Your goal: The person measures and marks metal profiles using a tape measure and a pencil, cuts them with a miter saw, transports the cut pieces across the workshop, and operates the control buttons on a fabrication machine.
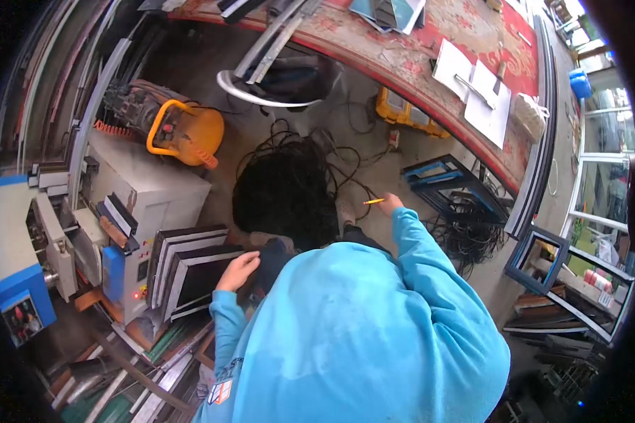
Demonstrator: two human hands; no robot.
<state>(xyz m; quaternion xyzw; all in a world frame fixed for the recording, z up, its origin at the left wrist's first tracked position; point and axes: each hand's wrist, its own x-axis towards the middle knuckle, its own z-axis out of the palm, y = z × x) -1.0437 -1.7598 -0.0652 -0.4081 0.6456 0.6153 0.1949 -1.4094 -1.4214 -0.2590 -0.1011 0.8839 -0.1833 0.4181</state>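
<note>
In the head view, my right hand [389, 204] is closed on a yellow pencil [373, 201], which points left above the floor. My left hand [238, 271] is at lower left with its fingers stretched out and nothing seen in it. Close beside that hand stand several dark-faced frames [203, 282] with pale edges, leaning together against a machine. Past my feet lies a black heap [282, 187] of cloth-like material, with dark cables around it.
A table with a red patterned cover [402, 67] bears an open notebook [488, 102]. Beneath it are a yellow case [402, 113] and dark blue frames [448, 180]. At left are an orange-yellow compressor [190, 134] and a white cabinet [148, 176]. Metal profiles [271, 42] jut from the table edge.
</note>
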